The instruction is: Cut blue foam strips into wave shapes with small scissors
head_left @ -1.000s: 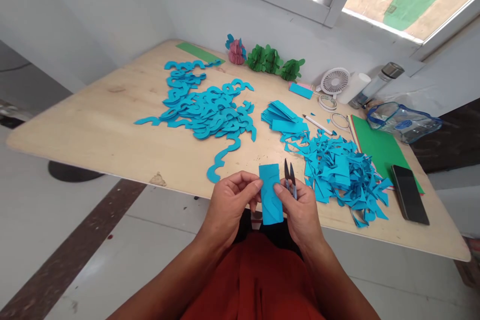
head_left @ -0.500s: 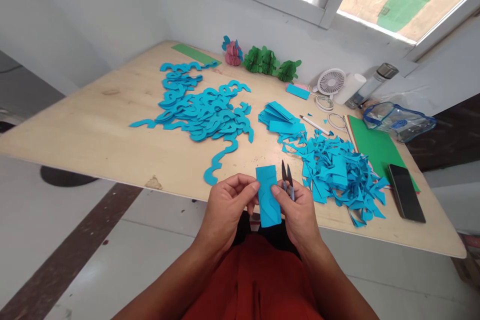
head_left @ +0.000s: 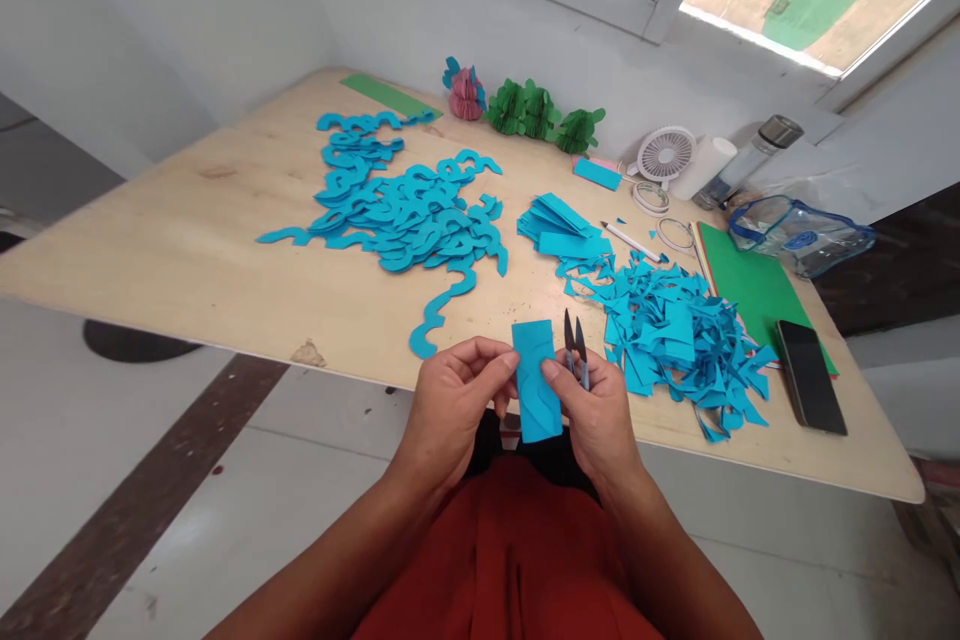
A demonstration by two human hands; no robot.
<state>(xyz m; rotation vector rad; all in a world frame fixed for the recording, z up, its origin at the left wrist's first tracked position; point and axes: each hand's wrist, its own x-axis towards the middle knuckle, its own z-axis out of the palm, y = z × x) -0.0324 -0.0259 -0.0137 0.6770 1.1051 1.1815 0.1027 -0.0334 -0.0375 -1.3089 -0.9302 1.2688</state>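
Observation:
A small blue paper rectangle (head_left: pixel 537 390) with a curved line marked on it is held upright over the table's front edge. My left hand (head_left: pixel 465 400) pinches its left side between thumb and fingers. My right hand (head_left: pixel 596 405) grips its right side with the thumb, and also keeps a pair of scissors (head_left: pixel 575 350) in its fingers, dark blades slightly apart and pointing away from me. Beyond my left hand lies a heap of wavy blue paper cut-outs (head_left: pixel 420 210). Blue paper scraps (head_left: pixel 675 330) are piled beyond my right hand.
A stack of blue paper rectangles (head_left: pixel 562 225) lies mid-table (head_left: pixel 225 260), near a white pencil (head_left: pixel 630 240). At the right are a phone (head_left: pixel 811 377), green paper (head_left: pixel 750 285) and a clear pouch (head_left: pixel 799 235). Along the wall stand green paper ornaments (head_left: pixel 521 110), a small fan (head_left: pixel 666 155) and a bottle (head_left: pixel 750 160).
The view has shifted slightly. Both hands keep their hold on the blue paper rectangle, and the scissors stay in my right hand.

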